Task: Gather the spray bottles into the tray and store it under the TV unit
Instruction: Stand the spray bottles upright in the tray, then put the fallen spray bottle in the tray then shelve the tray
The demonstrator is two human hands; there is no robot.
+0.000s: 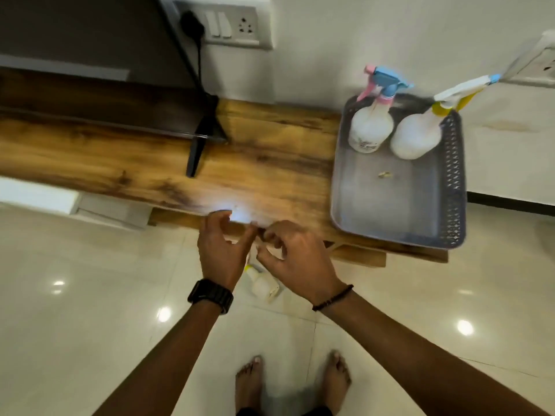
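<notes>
A grey plastic tray [399, 205] with a perforated rim sits on the right end of the wooden TV unit [264, 163]. Two white spray bottles stand at its far end: one with a pink and blue trigger [371, 127], one with a yellow and white trigger [416, 136]. A third white bottle with a yellow neck [262, 285] lies on the floor below my hands. My left hand [222, 250] and my right hand [295, 259] hover close together over the unit's front edge, fingers curled and apart, holding nothing I can make out.
A TV with a black stand leg [196, 151] occupies the left of the unit. A switch panel with a black plug [223, 24] is on the wall. My bare feet [292, 382] stand on glossy cream tiles. A small scrap [385, 175] lies in the tray.
</notes>
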